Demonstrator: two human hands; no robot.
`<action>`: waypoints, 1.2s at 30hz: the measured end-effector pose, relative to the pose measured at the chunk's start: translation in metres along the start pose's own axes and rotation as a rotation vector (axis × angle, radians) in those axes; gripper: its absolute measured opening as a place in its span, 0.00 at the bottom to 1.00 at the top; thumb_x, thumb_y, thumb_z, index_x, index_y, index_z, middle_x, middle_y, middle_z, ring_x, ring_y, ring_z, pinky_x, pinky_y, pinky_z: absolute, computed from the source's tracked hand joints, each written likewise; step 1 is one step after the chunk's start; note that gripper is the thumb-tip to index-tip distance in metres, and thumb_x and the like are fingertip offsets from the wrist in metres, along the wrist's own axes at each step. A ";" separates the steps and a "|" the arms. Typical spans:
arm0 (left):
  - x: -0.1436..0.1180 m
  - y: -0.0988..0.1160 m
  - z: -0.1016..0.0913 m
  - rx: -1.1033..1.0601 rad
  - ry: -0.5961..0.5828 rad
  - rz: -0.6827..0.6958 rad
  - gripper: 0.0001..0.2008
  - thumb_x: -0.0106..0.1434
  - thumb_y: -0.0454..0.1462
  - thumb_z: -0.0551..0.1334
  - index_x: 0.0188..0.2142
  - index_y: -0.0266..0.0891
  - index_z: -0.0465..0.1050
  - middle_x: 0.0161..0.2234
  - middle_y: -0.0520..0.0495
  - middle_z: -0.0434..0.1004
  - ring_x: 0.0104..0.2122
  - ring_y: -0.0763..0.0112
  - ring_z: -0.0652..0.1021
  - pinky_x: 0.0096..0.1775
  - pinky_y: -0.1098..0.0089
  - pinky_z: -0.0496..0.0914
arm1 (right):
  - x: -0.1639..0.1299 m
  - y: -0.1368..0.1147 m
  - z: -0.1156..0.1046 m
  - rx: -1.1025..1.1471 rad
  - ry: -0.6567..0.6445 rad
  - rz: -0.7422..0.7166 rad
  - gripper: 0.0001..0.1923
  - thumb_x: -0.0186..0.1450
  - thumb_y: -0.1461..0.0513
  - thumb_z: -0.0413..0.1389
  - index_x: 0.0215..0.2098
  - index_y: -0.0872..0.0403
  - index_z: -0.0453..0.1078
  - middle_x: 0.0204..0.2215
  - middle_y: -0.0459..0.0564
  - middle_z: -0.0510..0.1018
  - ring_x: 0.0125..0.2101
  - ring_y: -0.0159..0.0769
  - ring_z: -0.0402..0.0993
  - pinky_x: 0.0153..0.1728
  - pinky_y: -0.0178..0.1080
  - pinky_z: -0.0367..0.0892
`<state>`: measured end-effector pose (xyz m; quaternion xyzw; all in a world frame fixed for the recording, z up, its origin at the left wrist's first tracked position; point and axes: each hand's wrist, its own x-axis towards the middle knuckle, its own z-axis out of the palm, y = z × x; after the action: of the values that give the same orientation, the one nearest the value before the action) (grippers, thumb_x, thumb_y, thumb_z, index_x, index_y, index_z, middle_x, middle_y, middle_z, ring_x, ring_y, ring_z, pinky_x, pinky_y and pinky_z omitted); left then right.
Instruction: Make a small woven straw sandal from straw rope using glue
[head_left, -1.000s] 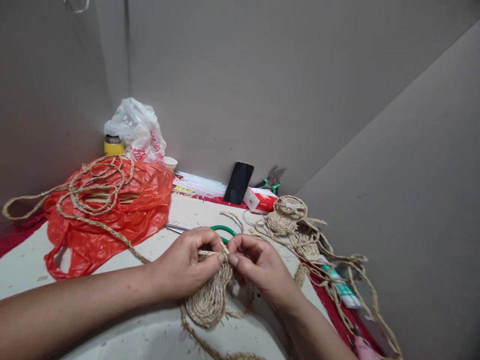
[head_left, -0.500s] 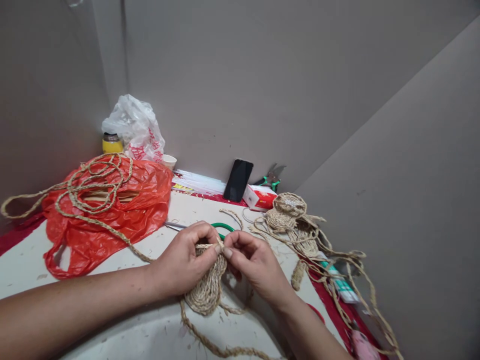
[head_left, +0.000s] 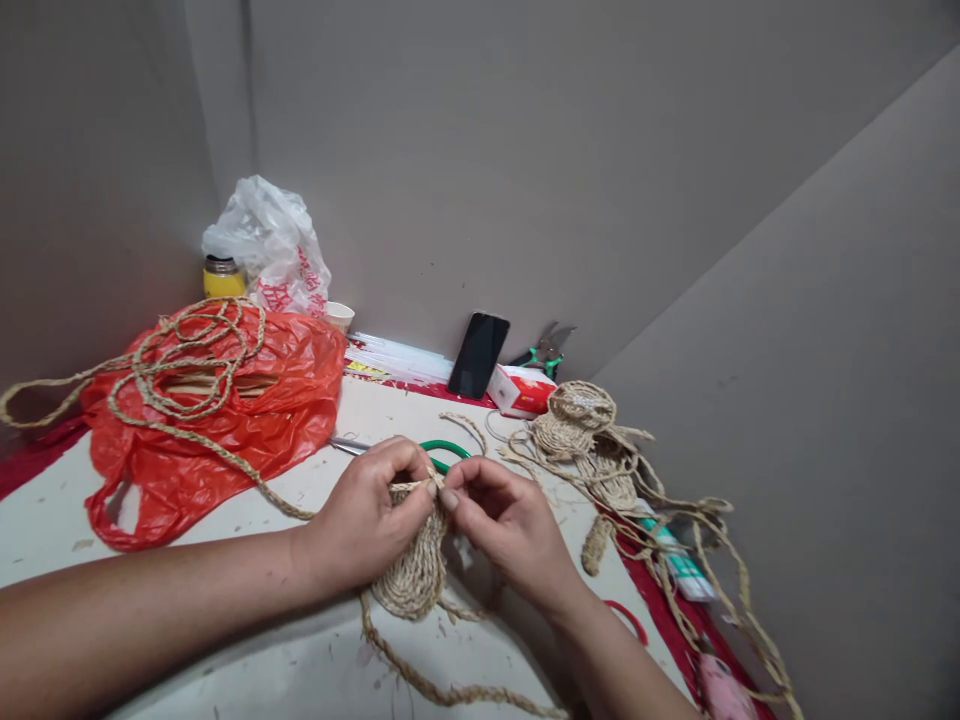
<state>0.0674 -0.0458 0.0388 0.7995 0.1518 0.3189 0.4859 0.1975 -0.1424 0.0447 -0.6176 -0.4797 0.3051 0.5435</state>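
Coiled straw piece, kinda sole-shaped, is hanging just above the middle of the table, right under both hands. Going left to right from where I'm standing: a braided rope lies in loose loops over a crumpled red plastic bag, and one end of it runs down behind the left forearm. Behind that there's a yellow jar up against a white plastic bag with red print, then a small white cup. The left hand has thumb and forefinger pinched on the top of the straw piece. Scissors with green handles are lying just past the fingers, partly hidden. The right hand is pinching the same top edge, its thumb almost touching the other one. Back by the wall a phone leans beside a red and white box, with pruning shears behind. Over on the right you've got a stubby braided bit, more coiled pieces trailing tangled cords, a red loop by the right forearm, a green and white packet, and something pink at the edge, can't tell what.
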 end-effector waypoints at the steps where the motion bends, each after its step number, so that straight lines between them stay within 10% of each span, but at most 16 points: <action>1: 0.000 0.000 0.000 -0.021 0.004 -0.013 0.08 0.58 0.28 0.54 0.25 0.39 0.60 0.29 0.52 0.67 0.32 0.73 0.70 0.37 0.72 0.64 | 0.000 0.000 0.000 -0.014 -0.009 0.008 0.07 0.58 0.60 0.58 0.29 0.55 0.66 0.20 0.41 0.64 0.20 0.27 0.58 0.21 0.30 0.56; 21: -0.001 -0.007 0.000 0.017 0.115 0.159 0.05 0.59 0.28 0.58 0.30 0.37 0.71 0.38 0.45 0.72 0.41 0.70 0.74 0.44 0.70 0.66 | -0.004 0.010 0.010 -0.179 0.137 -0.174 0.05 0.62 0.62 0.55 0.29 0.52 0.63 0.23 0.42 0.65 0.20 0.27 0.61 0.19 0.30 0.59; 36: 0.001 -0.002 0.001 -0.033 0.071 0.033 0.06 0.57 0.27 0.58 0.27 0.37 0.68 0.31 0.51 0.72 0.35 0.73 0.73 0.41 0.72 0.66 | -0.010 0.016 0.016 -0.457 0.271 -0.397 0.03 0.61 0.67 0.55 0.32 0.53 0.66 0.26 0.44 0.69 0.23 0.28 0.65 0.23 0.31 0.64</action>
<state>0.0690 -0.0447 0.0376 0.7818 0.1503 0.3576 0.4882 0.1838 -0.1446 0.0241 -0.6530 -0.5703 -0.0073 0.4984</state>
